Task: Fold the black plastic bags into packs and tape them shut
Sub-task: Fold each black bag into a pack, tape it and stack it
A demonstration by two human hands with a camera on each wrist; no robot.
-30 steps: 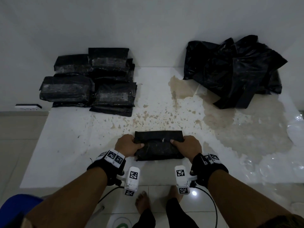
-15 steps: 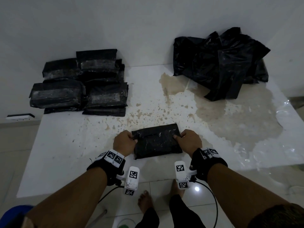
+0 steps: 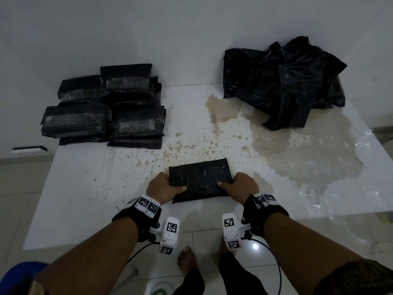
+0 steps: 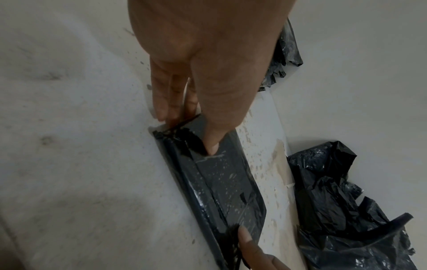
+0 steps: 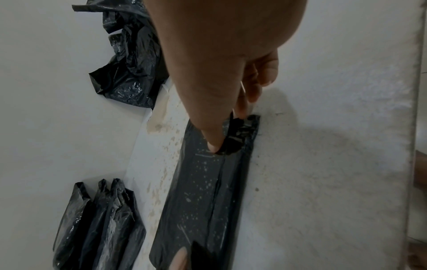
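Note:
A folded black plastic pack [image 3: 201,179] lies near the front edge of the white table [image 3: 89,188]. My left hand [image 3: 164,187] pinches its left end, thumb on top and fingers under the edge; the same pinch shows in the left wrist view on the pack [image 4: 221,182]. My right hand [image 3: 238,186] pinches the right end the same way, thumb pressing the top of the pack [image 5: 208,191]. The pack sits slightly turned, its right end farther back. No tape roll is in view.
A stack of several taped black packs [image 3: 106,109] sits at the back left. A heap of loose black bags [image 3: 285,81] lies at the back right by the wall. Brown stains [image 3: 297,150] and wrinkled clear film [image 3: 361,177] cover the table's right part.
Both hands kept their hold on the pack's ends. The pack has turned a little and shifted slightly back on the table, and a folded flap on top now lies flatter.

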